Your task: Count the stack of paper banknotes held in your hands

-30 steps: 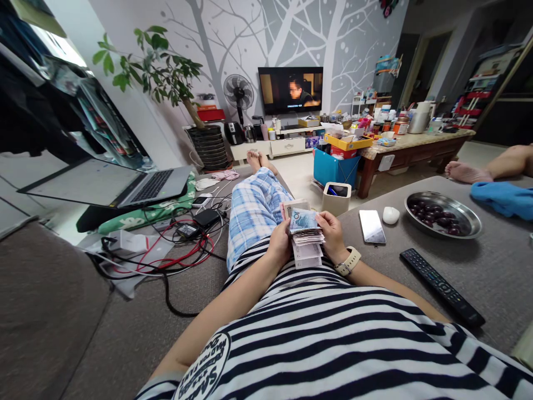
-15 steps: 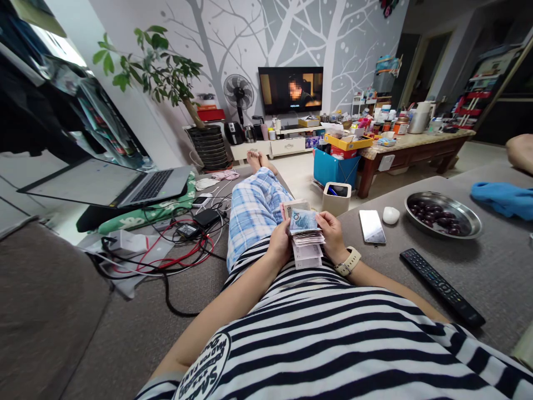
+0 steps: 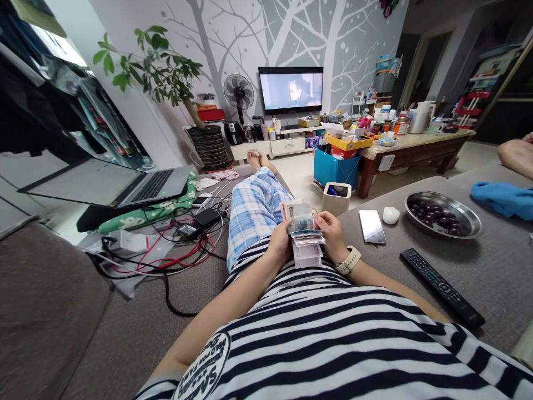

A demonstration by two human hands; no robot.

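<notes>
A stack of banknotes rests over my lap, several notes fanned downward toward my striped shirt. My left hand is closed around the stack's left side, its thumb lying on top. With thumb and fingers, my right hand pinches the right edge of the notes near the upper part. A darker greenish note lies bent across the middle, and paler notes show above it. A beige-strapped watch sits on my right wrist. The fingers under the stack are hidden.
On the sofa to my right are a phone, a white earbud case, a remote control and a steel bowl of dark fruit. Tangled cables and a laptop lie at left. Another person's bare limb shows far right.
The blue note that stood facing me on top has been folded down toward me, uncovering a greenish note and paler ones behind. My right hand has shifted slightly left. The television picture has changed.
</notes>
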